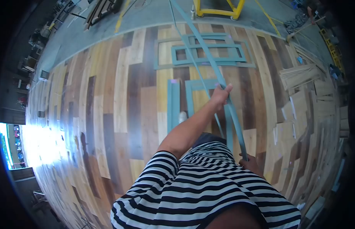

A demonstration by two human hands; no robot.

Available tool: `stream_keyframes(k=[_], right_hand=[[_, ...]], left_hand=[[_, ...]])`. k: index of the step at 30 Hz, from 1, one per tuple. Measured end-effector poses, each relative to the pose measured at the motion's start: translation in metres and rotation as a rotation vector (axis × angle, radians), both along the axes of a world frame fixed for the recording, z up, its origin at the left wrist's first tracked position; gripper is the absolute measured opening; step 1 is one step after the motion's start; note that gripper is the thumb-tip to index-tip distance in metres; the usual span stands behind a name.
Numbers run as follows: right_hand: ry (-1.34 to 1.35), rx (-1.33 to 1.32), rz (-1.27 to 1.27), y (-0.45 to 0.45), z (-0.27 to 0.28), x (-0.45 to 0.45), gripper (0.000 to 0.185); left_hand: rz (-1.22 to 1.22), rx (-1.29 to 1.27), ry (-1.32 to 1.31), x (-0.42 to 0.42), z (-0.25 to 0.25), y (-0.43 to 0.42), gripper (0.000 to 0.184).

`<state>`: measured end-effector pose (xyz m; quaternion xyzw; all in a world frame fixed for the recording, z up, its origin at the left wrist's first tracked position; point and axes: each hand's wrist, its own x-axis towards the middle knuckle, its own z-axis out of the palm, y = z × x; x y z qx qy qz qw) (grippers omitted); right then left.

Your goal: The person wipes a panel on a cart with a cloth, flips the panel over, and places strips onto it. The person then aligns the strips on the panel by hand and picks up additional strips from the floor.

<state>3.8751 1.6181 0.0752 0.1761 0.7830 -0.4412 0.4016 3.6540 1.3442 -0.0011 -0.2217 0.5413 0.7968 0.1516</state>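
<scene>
A long blue-green strip (204, 45) runs from the top of the view down to my right side. My left hand (221, 94) is closed around it near its middle. Lower down, my right hand (250, 162) grips the strip's near end beside my striped shirt. A second thin strip (199, 74) slants alongside, and whether a hand touches it I cannot tell. Beyond my hands, blue-green rectangular frames (208, 61) lie overlapping on the wood-plank floor. Nearer, another frame (190, 95) and a flat blue-green board (173, 103) lie on the floor.
A yellow metal stand (217, 12) is on the concrete at the top. Wooden boards and sheets (299, 76) lie at the right. Dark boards (101, 13) are stacked at the upper left. Part of another person (312, 13) shows at the upper right.
</scene>
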Motion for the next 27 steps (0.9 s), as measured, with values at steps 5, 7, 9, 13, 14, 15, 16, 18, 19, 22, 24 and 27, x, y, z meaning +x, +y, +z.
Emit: stream_keyframes(k=[5,7,9,13,14,15,16,18,19,22,24,27], right_hand=[[0.037,-0.088,0.041,-0.126,0.004,-0.081,0.038],[0.094,-0.086,0.063,-0.166,0.009,-0.114,0.035],[0.088,-0.1,0.107,-0.197,0.003,-0.144,0.034],[0.019,-0.125,0.049,-0.276,-0.003,-0.2,0.04],[0.038,-0.129,0.029,-0.299,0.001,-0.211,0.04],[0.022,-0.103,0.048,-0.324,0.001,-0.225,0.041],[0.003,-0.074,0.067,-0.352,0.0,-0.237,0.043],[0.014,-0.028,0.048,-0.412,0.008,-0.266,0.037],[0.006,0.021,0.053,-0.441,0.016,-0.278,0.033],[0.033,0.017,0.024,-0.501,0.01,-0.316,0.039],[0.009,-0.033,0.046,-0.546,0.015,-0.343,0.049],[0.042,0.122,0.077,-0.606,0.017,-0.391,0.048]], left_hand=[[0.017,-0.062,-0.012,-0.063,0.032,-0.135,0.044],[0.015,-0.085,0.011,-0.092,0.039,-0.18,0.037],[0.03,-0.118,0.057,-0.116,0.039,-0.219,0.036],[0.032,-0.213,0.129,-0.176,0.034,-0.305,0.037],[-0.006,-0.163,0.084,-0.187,0.035,-0.33,0.036],[-0.047,-0.116,0.039,-0.203,0.035,-0.357,0.036],[-0.068,-0.119,0.058,-0.218,0.033,-0.381,0.036],[-0.05,-0.09,0.047,-0.245,0.027,-0.43,0.032],[-0.068,-0.079,0.05,-0.255,0.025,-0.456,0.032],[-0.037,-0.062,0.106,-0.304,0.031,-0.528,0.031],[-0.043,-0.105,0.096,-0.333,0.037,-0.573,0.032],[-0.071,-0.033,0.062,-0.384,0.05,-0.633,0.032]])
